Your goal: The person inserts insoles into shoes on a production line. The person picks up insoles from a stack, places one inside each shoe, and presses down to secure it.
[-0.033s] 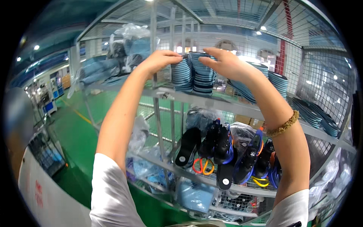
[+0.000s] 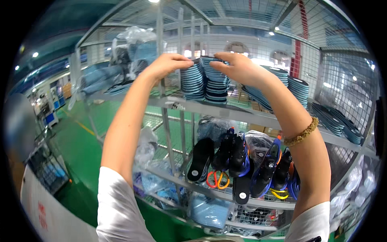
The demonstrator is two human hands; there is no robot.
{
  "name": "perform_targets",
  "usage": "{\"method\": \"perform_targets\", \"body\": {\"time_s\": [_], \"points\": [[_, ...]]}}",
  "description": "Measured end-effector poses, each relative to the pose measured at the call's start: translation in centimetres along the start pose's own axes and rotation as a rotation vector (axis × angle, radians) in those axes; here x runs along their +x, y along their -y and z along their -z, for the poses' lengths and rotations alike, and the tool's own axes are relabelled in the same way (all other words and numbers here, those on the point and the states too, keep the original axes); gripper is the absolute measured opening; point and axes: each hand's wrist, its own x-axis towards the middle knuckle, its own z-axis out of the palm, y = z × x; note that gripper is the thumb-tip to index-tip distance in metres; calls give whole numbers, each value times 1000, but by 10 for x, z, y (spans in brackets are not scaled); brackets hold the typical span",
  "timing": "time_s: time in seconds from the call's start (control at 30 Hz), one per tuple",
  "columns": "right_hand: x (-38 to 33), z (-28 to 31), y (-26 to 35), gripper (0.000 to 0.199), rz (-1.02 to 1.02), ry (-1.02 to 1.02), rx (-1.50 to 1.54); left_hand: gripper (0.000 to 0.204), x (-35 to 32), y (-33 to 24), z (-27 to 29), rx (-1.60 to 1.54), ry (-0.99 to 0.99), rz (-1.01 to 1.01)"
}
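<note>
Two tall stacks of blue-and-black shoe insoles stand side by side on the upper rack shelf in front of me. My left hand (image 2: 167, 65) reaches the top of the left insole stack (image 2: 192, 84), fingers and thumb closed at its upper edge. Over the top of the right insole stack (image 2: 216, 86) is my right hand (image 2: 242, 69), its thumb on the near side and its fingers along the top. Both stacks stay upright between my hands. The fingertips are partly hidden, so how firmly they grip cannot be seen.
More insoles (image 2: 298, 90) stand and lie to the right along the metal shelf (image 2: 185, 105). Plastic-wrapped bundles (image 2: 139, 46) sit at the left. Below are black-and-blue shoes (image 2: 266, 171), loose black soles (image 2: 200, 155) and orange-handled scissors (image 2: 217, 180). Wire mesh (image 2: 342, 84) closes the right side.
The view has shifted very slightly, so the rack sits a little differently in it. Both hands keep their places at the tops of the stacks.
</note>
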Motion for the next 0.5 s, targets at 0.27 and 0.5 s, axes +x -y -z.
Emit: {"method": "perform_targets", "body": {"time_s": [0.27,0.5], "points": [[50,-7,-20,26,231,-196,-175,27,67,36,18,64,-457,-641],[8,25,32,14,540,-255,-528,32,23,-5,-26,-32,-683,-895]]}}
